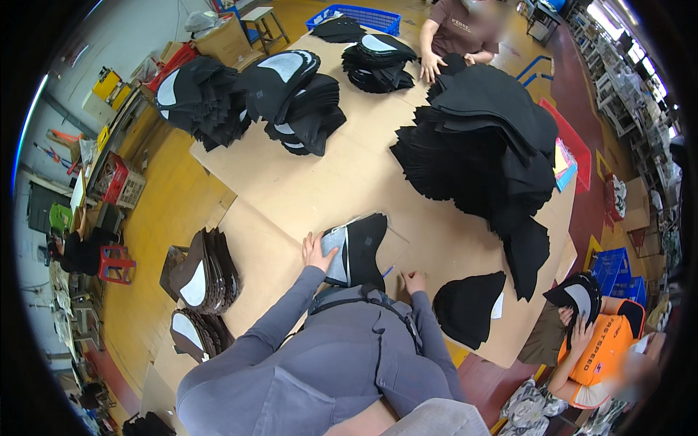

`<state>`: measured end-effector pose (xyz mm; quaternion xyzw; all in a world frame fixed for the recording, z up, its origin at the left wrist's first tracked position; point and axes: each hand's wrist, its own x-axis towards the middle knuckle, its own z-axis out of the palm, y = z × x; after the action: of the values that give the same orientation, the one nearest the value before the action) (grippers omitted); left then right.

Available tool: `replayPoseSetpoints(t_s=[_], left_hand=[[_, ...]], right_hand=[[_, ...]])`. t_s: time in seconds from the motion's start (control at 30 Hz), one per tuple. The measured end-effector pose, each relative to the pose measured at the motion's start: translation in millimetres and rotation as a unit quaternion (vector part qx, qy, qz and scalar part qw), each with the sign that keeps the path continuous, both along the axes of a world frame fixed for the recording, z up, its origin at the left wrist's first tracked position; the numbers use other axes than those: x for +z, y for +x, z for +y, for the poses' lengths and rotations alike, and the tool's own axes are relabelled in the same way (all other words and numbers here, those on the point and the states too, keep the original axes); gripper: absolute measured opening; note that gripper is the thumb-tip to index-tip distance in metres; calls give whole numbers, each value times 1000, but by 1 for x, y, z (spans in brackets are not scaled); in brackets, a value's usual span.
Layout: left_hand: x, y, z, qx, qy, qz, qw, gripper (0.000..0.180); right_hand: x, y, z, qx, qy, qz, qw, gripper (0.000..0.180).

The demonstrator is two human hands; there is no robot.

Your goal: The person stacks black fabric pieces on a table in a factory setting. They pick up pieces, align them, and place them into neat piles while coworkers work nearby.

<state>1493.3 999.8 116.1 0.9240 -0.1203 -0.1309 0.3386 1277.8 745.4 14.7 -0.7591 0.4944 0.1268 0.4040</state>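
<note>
- The left hand (318, 252) lies flat and open, fingers spread, on the grey part of a black-and-grey cut piece (356, 251) that sits on the table (320, 182) right in front of the person, at about 6 o'clock of the tabletop. It presses the piece but grips nothing.
- The right hand (414, 281) rests on the table just beside the piece's 4 o'clock corner, fingers loosely curled; it appears to hold nothing, though the fingertips are too small to be sure.
- Risk, as I judge it: only one palm pins the piece, and only on its grey side, so the black side could slide or rotate on the smooth board under it.
- The tall heap of black pieces (487, 145) at 2 o'clock leans toward the table edge; its lowest sheets already hang over, and a nudge could spill them to the floor.
- A single black piece (469, 305) at 4 o'clock lies at the table edge near a seated person in orange, whose elbow might knock it off.
- Containers: a blue plastic crate (363, 16) at 12 o'clock, beyond the table, looks mostly empty from here; a red crate (116, 178) at 9 o'clock holds something I cannot make out; blue crates (618, 269) at 3 o'clock stand on the floor, contents hidden.
</note>
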Motion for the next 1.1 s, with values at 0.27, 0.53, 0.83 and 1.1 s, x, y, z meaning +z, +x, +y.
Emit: replayPoseSetpoints(t_s=[0.27,0.53,0.83,1.1], left_hand=[[45,-11,-63,-207,-27,5,978,47],[7,-33,-20,-216,-122,69,966,30],[41,-34,-85,-368,-199,135,898,24],[-18,-10,-96,-362,-162,323,859,21]], right_hand=[[17,43,-9,86,-29,10,996,52],[85,82,50,139,-71,157,975,43],[37,-42,36,-49,-14,-38,998,38],[135,-267,255,-274,180,114,938,50]])
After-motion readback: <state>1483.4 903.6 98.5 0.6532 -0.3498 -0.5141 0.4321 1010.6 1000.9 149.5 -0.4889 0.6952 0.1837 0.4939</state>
